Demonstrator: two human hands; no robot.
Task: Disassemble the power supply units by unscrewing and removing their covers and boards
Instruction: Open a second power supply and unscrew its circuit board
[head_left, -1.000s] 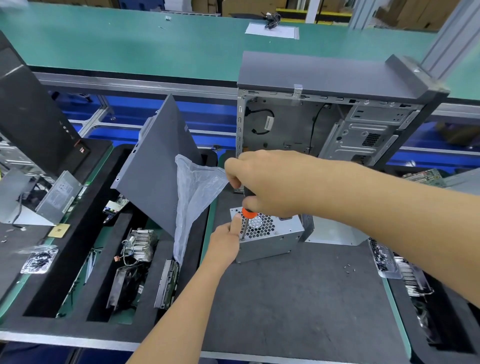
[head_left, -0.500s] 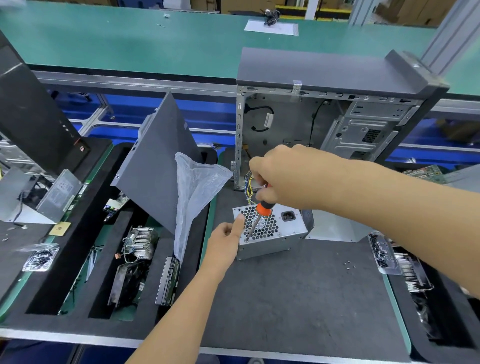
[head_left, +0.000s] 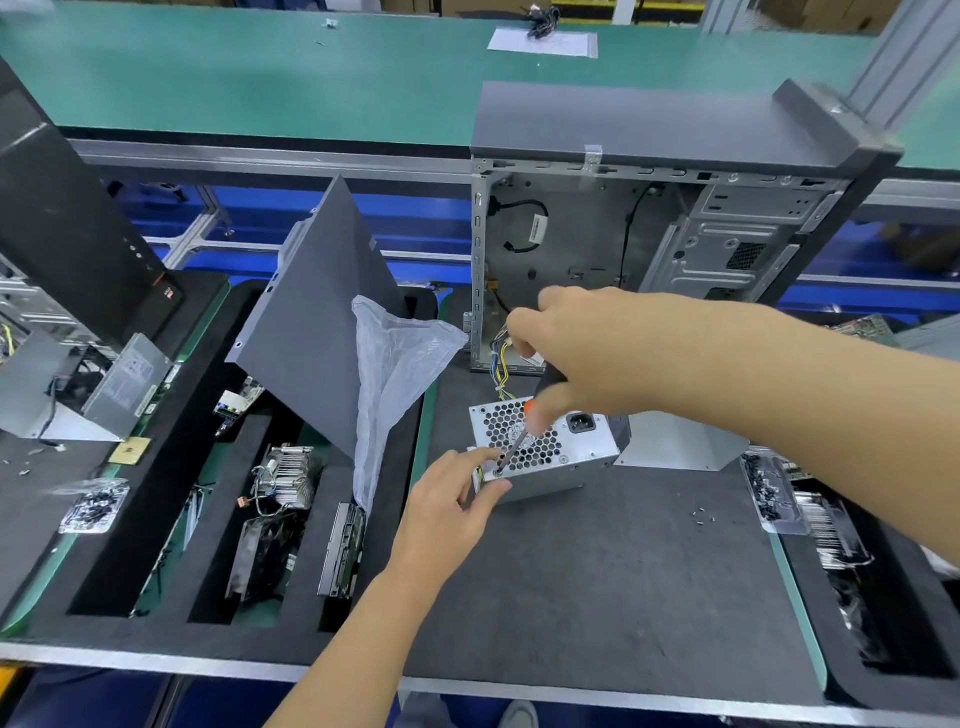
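Both hands at power supply corner

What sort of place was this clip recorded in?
Most likely a computer dismantling or recycling line: an opened tower case stands on the bench, foam trays hold pulled parts, and a power supply unit is being unscrewed.

The power supply unit is cased in bare perforated metal; the worktop is covered in matt dark foam.
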